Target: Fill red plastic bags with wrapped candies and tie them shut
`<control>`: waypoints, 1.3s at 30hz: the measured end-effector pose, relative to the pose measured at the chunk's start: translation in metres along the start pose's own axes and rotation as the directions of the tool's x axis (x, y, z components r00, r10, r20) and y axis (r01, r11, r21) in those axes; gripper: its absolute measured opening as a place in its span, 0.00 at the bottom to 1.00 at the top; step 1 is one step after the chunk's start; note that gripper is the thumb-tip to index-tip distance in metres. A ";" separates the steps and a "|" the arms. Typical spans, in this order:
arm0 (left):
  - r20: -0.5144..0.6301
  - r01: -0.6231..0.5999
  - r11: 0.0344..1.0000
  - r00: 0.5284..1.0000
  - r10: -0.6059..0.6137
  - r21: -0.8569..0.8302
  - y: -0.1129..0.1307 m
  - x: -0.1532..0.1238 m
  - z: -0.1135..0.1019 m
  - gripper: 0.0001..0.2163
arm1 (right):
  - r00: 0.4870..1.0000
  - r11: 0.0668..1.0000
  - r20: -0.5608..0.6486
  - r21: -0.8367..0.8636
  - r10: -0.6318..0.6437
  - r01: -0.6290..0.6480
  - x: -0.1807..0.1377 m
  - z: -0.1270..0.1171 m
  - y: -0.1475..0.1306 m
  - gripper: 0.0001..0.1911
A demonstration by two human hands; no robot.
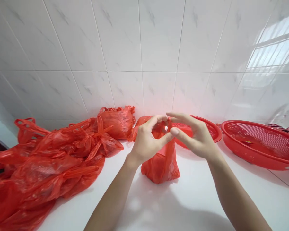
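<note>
Bright, soft daylight fills the view, dimming toward the left edge. Upper right, a window's reflection glares off the glossy tiles (122, 48). A broad, soft-edged shadow with paler patches lies on the counter (199, 179) in front of the bag (161, 170), and a faint red tint warms the wall behind it. Plastic sheen streaks the pile (50, 163). Wide-angle distortion fans the tile lines outward and stretches the right basket (250, 160). Both hands (149, 138) look fairly sharp; far-right clutter is washed out
</note>
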State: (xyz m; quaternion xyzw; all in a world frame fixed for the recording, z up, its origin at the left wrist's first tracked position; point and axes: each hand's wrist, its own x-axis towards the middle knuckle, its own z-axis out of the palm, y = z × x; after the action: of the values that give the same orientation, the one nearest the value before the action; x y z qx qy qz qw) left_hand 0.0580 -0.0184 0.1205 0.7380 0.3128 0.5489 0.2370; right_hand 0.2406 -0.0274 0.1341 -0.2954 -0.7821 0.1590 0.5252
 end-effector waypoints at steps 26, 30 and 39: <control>-0.291 0.103 0.966 0.956 -0.031 0.236 -0.008 0.012 -0.046 0.09 | 0.955 0.823 0.145 0.484 0.258 -0.296 0.001 -0.009 0.061 0.15; -0.323 0.120 0.901 0.946 0.023 0.417 -0.018 0.013 -0.054 0.14 | 0.946 0.797 0.019 0.533 0.323 -0.284 0.002 -0.015 0.062 0.16; -0.399 0.046 0.998 0.917 -0.023 0.049 -0.014 0.017 -0.044 0.16 | 0.913 0.687 -0.097 0.691 0.396 -0.225 0.006 -0.012 0.062 0.16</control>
State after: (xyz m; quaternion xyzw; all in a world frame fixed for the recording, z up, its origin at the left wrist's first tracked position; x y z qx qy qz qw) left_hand 0.0161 0.0041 0.1349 0.6118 0.3831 0.6740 0.1566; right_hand 0.2681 0.0239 0.1079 -0.2340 -0.5420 0.4778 0.6506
